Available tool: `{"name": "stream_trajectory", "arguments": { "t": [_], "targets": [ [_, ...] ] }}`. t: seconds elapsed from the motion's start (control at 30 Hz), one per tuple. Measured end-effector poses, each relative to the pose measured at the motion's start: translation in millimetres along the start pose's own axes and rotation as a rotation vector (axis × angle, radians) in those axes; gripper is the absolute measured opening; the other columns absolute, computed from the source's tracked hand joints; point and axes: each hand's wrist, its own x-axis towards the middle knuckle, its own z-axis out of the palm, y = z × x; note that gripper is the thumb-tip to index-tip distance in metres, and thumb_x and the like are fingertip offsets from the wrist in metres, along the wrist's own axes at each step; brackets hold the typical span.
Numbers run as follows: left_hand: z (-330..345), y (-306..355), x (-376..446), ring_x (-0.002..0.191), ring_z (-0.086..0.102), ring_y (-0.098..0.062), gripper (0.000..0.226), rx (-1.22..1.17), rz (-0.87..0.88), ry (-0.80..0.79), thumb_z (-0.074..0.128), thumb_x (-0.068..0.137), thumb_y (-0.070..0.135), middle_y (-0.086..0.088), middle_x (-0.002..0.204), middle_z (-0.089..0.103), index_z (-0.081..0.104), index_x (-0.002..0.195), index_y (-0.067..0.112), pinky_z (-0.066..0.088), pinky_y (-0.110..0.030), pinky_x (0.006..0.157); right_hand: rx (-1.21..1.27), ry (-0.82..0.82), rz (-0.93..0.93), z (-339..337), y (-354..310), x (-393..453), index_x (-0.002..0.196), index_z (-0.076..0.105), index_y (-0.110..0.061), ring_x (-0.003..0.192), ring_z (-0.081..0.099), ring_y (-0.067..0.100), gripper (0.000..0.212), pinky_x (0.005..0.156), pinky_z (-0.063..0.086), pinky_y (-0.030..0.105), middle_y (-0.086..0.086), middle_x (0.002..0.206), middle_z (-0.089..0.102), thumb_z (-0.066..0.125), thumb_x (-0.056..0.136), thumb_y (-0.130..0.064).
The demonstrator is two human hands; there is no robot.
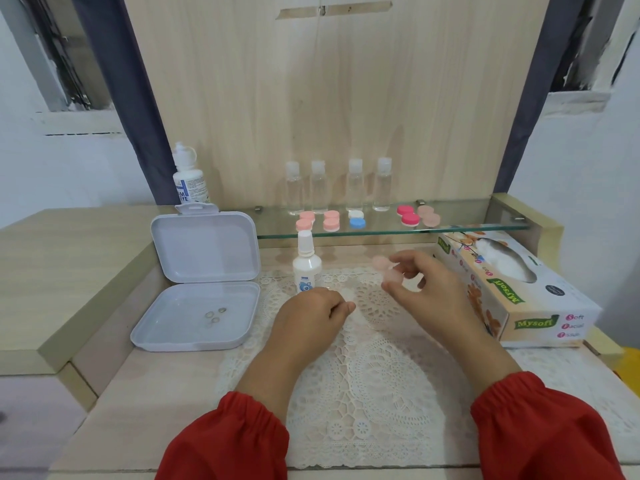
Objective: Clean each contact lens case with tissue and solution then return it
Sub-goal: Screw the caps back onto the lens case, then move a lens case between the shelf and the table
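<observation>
Right hand (420,282): holding a pale pink contact lens case (388,270) above the lace mat (363,375), fingers (403,263) curling round its near well and pinching it; motion blur softening the outline.
Left hand (311,315): hovering low over the mat, fingers curled in, thumb tip meeting the forefinger; possibly pinching a small cap or nothing at all, cannot tell from this angle.
Case position: lifted clear of the desk (104,393), just right of the small solution bottle (306,268), well below the glass shelf (391,228).
Remaining cases: sitting in pairs on the glass shelf, pink, white and blue, red, and peach, in front of four clear bottles (337,185).
Handling: looking light, stiff moulded plastic, two joined wells; likely turning slippery once wetted, so gripping across the bridge or by the ridged rim of one well rather than the smooth lid top.
Supplies: tissue box (519,296) lying just right of the hand, tissue poking out of its slot; larger solution bottle (188,176) standing behind the open white box (201,282), a few small round items resting in its tray.
Step judged: starting on this case, no tissue taken yet.
</observation>
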Motion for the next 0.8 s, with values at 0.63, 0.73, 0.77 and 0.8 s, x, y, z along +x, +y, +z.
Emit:
{"name": "stream_trajectory", "arguments": {
  "t": [0.63,0.73,0.77,0.8],
  "targets": [
    [0.6,-1.7,2.4,0.063,0.054,-0.017,0.042,-0.007,-0.007,-0.029,0.049,0.096,0.042,0.000,0.064,0.055,0.052,0.064,0.014,0.043,-0.030,0.059,-0.561,0.081,0.021,8.7,-24.4,104.6,0.101,0.070,-0.029,0.103,0.050,0.020,0.026,0.084,0.036,0.034,-0.004,0.099,0.070,0.068,0.082,-0.046],
    [0.9,-1.5,2.8,0.061,0.052,-0.015,0.043,-0.007,-0.004,-0.030,0.049,0.096,0.042,0.003,0.062,0.052,0.049,0.061,0.017,0.042,-0.030,0.058,-0.583,0.057,0.022,7.6,-24.6,103.4,0.110,0.066,-0.030,0.108,0.051,0.021,0.041,0.088,0.038,0.035,-0.004,0.107,0.066,0.069,0.077,-0.055],
    [0.8,-1.4,2.9,0.060,0.050,-0.015,0.043,-0.006,-0.006,-0.034,0.049,0.096,0.042,0.003,0.061,0.050,0.047,0.060,0.018,0.041,-0.029,0.057,-0.566,0.080,0.019,6.3,-24.5,101.8,0.115,0.063,-0.031,0.109,0.051,0.022,0.046,0.091,0.040,0.037,-0.003,0.111,0.063,0.069,0.076,-0.055],
    [0.9,-1.4,3.0,0.060,0.050,-0.015,0.043,-0.005,-0.007,-0.037,0.048,0.096,0.041,0.004,0.061,0.050,0.046,0.060,0.018,0.041,-0.029,0.058,-0.526,0.126,0.023,4.1,-24.1,100.1,0.118,0.059,-0.031,0.111,0.051,0.023,0.047,0.094,0.041,0.039,-0.002,0.114,0.060,0.066,0.076,-0.051]
  ]
}}
